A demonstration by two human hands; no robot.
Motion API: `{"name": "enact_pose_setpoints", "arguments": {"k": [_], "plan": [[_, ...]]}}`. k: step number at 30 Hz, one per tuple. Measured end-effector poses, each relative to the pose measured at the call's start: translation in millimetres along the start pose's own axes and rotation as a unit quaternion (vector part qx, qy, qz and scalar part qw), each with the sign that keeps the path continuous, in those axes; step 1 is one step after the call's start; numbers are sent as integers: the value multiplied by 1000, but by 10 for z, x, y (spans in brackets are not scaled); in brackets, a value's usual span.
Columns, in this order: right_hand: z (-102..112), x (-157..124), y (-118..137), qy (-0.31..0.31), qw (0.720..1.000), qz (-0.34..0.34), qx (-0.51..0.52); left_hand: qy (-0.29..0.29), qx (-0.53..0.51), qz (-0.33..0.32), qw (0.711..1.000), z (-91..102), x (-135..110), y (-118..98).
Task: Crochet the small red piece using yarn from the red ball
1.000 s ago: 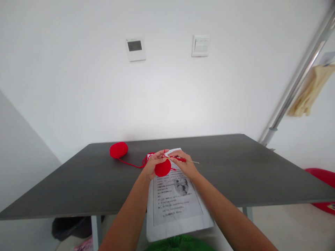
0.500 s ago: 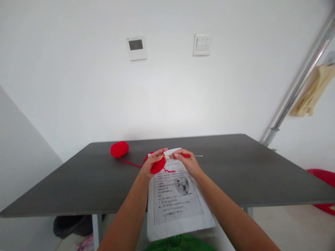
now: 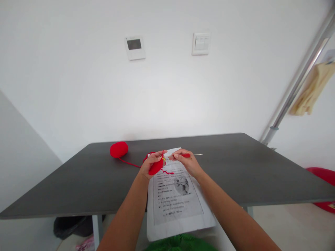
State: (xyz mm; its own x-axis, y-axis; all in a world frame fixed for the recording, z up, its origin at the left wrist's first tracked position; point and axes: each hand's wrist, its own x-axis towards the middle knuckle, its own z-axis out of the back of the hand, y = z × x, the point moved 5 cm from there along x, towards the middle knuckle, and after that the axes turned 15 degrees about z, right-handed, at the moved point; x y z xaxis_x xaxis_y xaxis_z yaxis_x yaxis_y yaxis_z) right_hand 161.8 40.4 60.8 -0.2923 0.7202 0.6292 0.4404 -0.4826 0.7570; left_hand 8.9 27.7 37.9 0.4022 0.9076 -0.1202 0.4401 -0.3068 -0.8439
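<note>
My left hand [image 3: 149, 165] is closed on a flat red crochet piece [image 3: 156, 167], with red yarn running up over its fingers. A small yellow stitch marker [image 3: 163, 159] shows at the edge of the piece. In my right hand [image 3: 186, 160] is a crochet hook [image 3: 186, 155] with a red grip; its thin metal end points right, and its other end reaches toward the piece. A crinkled red yarn tail [image 3: 167, 172] hangs below. Yarn leads left across the table to a red ball of yarn [image 3: 119, 149].
Under my hands a printed sheet [image 3: 180, 212] overhangs the front edge of the dark table [image 3: 78, 181]. A white wall stands behind. A black bag [image 3: 70, 226] is under the table at left, a red basin [image 3: 323, 177] at right.
The crochet piece has shifted and tilted slightly in my left hand, and more of the yellow marker shows. My right hand keeps its hold on the hook. The view has moved a little.
</note>
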Motion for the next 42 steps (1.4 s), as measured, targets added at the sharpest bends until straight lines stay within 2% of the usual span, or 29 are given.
{"name": "enact_pose_setpoints", "arguments": {"k": [6, 13, 21, 25, 30, 38, 42], "plan": [[-1, 5, 9, 9, 1000, -11, 7, 13, 1, 2, 1000, -9, -2, -3], [-8, -2, 15, -14, 999, -26, 32, 12, 16, 34, 999, 25, 12, 42], [26, -5, -13, 12, 1000, -13, 6, 33, -9, 12, 999, 10, 11, 4], [29, -10, -15, 10, 999, -35, 38, 6, 2, 25, 1000, 48, 19, 24], [26, -11, -12, -4, 997, -39, 63, -61, 46, 19, 997, 86, 28, 43], [29, 8, -28, -2, 998, 8, -65, -98, 96, -3, 991, -26, 18, 10], [9, 12, 4, 18, 992, 40, -115, -106, 100, -8, 989, -52, 9, -2]]}}
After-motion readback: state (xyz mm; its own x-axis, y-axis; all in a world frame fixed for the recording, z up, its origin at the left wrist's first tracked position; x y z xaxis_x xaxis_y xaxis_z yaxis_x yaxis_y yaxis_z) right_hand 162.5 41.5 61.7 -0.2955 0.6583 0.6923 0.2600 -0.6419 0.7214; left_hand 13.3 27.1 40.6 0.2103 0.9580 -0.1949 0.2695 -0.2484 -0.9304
